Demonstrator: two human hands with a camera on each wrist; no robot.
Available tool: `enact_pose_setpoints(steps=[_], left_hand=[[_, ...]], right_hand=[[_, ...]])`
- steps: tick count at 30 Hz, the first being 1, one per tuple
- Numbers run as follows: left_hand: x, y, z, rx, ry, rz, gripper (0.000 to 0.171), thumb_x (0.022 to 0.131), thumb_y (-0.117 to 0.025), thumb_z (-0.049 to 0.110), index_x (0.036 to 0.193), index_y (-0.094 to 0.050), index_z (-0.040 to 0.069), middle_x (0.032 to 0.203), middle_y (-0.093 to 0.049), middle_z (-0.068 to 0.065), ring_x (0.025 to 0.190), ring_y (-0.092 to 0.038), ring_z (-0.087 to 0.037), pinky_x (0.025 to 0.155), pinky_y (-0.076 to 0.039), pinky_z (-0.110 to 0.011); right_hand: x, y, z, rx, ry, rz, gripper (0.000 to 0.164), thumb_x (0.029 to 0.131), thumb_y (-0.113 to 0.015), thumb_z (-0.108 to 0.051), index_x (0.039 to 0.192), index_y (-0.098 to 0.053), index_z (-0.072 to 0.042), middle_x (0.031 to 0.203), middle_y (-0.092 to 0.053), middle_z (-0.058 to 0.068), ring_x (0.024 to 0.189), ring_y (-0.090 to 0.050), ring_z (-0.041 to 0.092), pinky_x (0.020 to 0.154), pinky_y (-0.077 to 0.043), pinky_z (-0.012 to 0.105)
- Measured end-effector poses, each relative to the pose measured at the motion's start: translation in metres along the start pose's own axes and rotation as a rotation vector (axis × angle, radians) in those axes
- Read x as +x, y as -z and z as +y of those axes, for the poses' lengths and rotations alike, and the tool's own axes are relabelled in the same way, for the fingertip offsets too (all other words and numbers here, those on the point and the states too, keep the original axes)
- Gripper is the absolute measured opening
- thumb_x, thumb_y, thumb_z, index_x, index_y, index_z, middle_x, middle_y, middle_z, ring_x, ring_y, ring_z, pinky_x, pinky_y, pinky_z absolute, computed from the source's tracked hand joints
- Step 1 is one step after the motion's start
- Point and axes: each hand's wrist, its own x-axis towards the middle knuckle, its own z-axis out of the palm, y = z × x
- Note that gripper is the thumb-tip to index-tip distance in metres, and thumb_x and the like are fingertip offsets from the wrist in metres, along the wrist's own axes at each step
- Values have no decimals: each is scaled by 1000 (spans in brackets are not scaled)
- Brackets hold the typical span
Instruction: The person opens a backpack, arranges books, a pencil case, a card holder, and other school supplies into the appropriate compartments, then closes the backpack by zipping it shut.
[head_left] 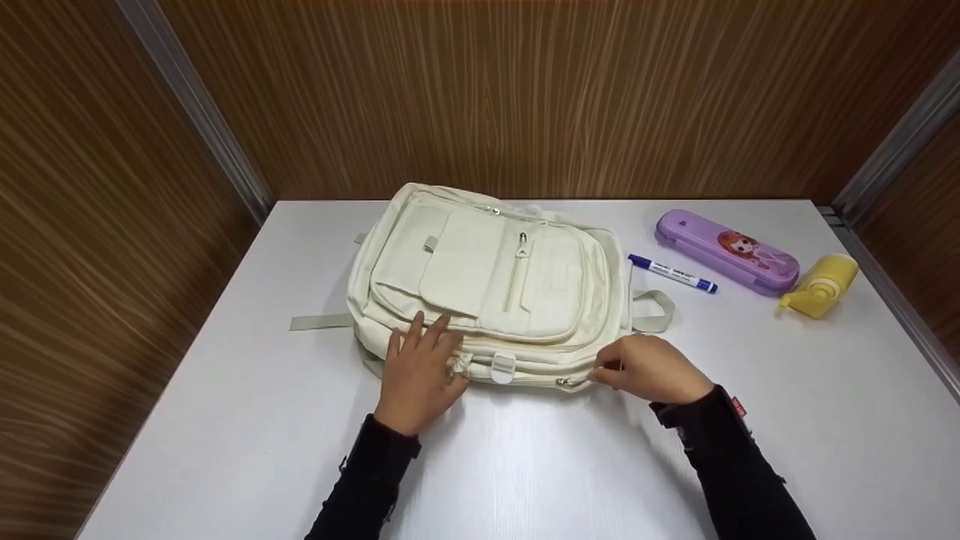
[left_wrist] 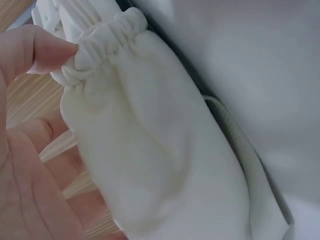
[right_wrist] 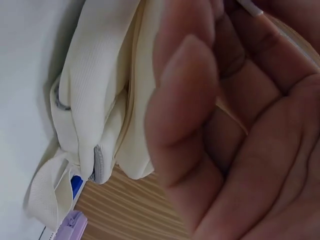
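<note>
A cream backpack (head_left: 465,262) lies flat on the white table, its front pockets facing up. My left hand (head_left: 421,375) rests on the near side of it with the fingers spread. In the left wrist view the thumb touches the gathered elastic rim of a side pocket (left_wrist: 145,140). At the bag's near right edge, my right hand (head_left: 652,367) pinches a zipper pull (head_left: 577,382). Close up in the right wrist view, curled fingers (right_wrist: 182,90) mostly hide the pull, and a light tip shows at the top.
To the right of the bag lie a blue-capped marker (head_left: 673,274), a purple pencil case (head_left: 727,251) with a cartoon figure, and a yellow bottle (head_left: 821,285) on its side. Loose straps (head_left: 321,322) stick out at both ends. Wood-grain panels (head_left: 510,97) enclose the table.
</note>
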Motion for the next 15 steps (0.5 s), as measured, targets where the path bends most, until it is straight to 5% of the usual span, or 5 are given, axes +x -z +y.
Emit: enact_pose_setpoints(steps=[8,15], left_hand=[[2,-3,-2,25,-12,32,50,72,-64,19,122,-62,20,145,-53,-5,141,-39,-40,110,-30,-68],[3,-6,-6,27,50,5,48,73,-60,18,122,-58,17,148,-49,-7,143,-34,-41,113,-25,-67]], right_hand=[[-5,14,14,65,-61,-31,14,91,-67,-25,81,-76,-18,63,-61,-9,54,-45,4,51,-35,22],[-9,12,23,-59,-117,115,27,89,-67,-19,63,-59,-17,57,-43,-12,52,-38,5,53,-32,23]])
